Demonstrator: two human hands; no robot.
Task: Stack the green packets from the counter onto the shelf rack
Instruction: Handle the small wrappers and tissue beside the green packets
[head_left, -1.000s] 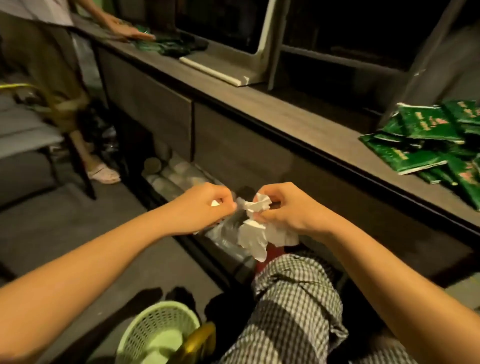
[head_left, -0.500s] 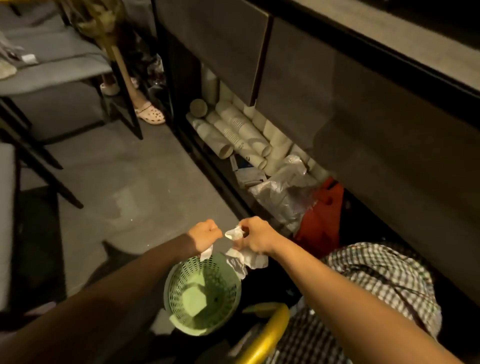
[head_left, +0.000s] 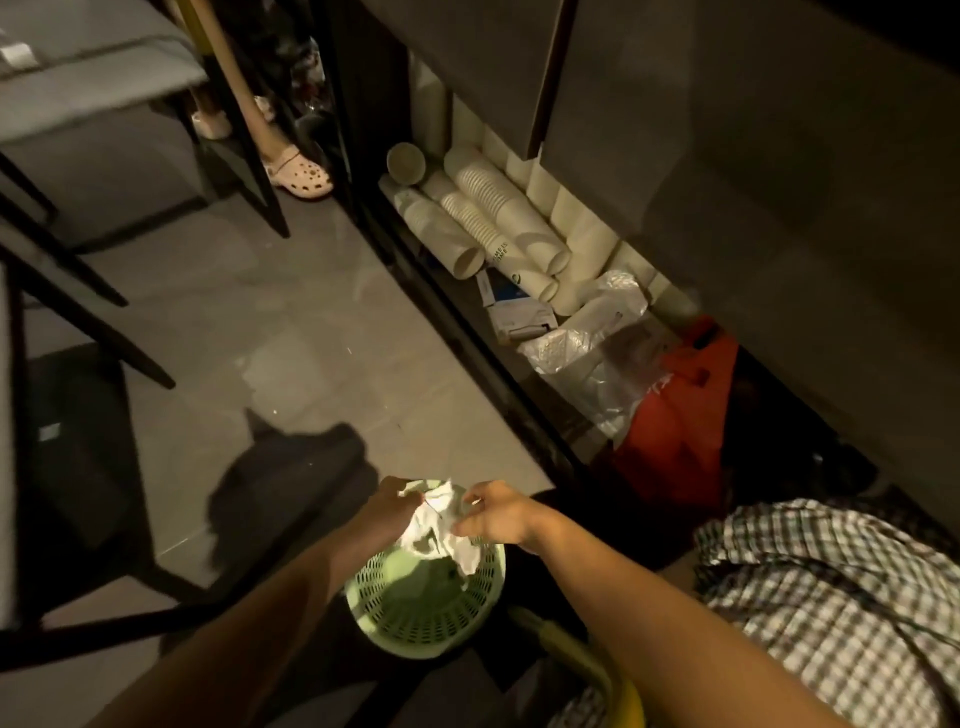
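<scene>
No green packets show in this view, so neither their place nor their look can be told. Instead the left hand and right hand each pinch a crumpled white paper with curled fingers, directly over a green basket, probably to drop it in as rubbish.

One left hand, one right hand, one crumpled paper and one green basket are being shown.

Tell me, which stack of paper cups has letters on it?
The middle lying stack: dark letters are printed near its end by the blue-and-white carton. The left stack and right stack look plain.
</scene>
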